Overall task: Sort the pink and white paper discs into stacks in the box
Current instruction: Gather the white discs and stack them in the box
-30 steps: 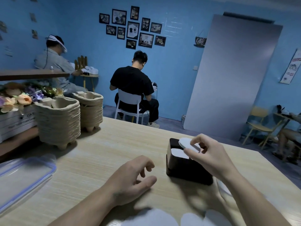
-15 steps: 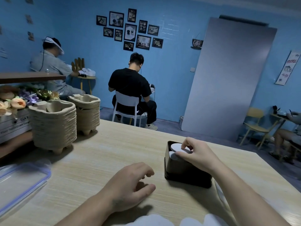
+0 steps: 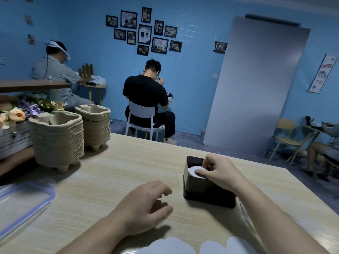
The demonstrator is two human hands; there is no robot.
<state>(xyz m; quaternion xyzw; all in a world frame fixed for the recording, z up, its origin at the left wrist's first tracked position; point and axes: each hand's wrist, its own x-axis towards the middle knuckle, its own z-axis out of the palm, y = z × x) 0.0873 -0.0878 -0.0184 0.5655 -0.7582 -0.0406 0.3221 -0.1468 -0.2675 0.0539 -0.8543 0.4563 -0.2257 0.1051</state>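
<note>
White paper disc (image 3: 194, 171), round, thin and matt, lies flat on top of the stack inside the box (image 3: 201, 187), a glossy black rectangular tub with rounded corners standing on the pale wood-grain desk (image 3: 110, 180). My right grip (image 3: 220, 173) hangs over the box's open top, wrist bent down, fingers curled tight. The thumb lies on the disc's near side and the forefinger curls down at its far side, pinching it. My left grip (image 3: 145, 206) rests on the desk just left of the box, palm down, fingers loosely curled, with nothing in it. More pale discs (image 3: 170, 245), flat with wavy edges, lie on the desk between my forearms; their colour I cannot tell.
</note>
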